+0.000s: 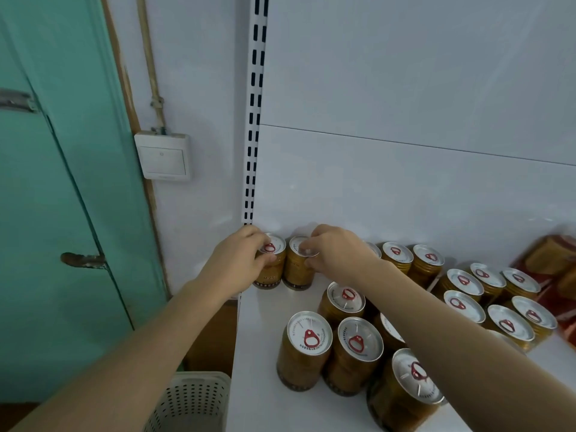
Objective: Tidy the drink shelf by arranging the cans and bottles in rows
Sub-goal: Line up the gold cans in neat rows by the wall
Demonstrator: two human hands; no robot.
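Currently both hands on cans at back-left corner of shelf.
Left hand curled round corner can, right hand gripping second can by rim, just beside first, both upright against back panel. More gold cans standing: loose front cluster, rows to right. White perforated basket below shelf edge.

Two cans and upright side by side in the shelf's back left corner, left hand on one, right hand on the other, more cans clustered nearer the front and right, perforated basket below left, possibly on the floor
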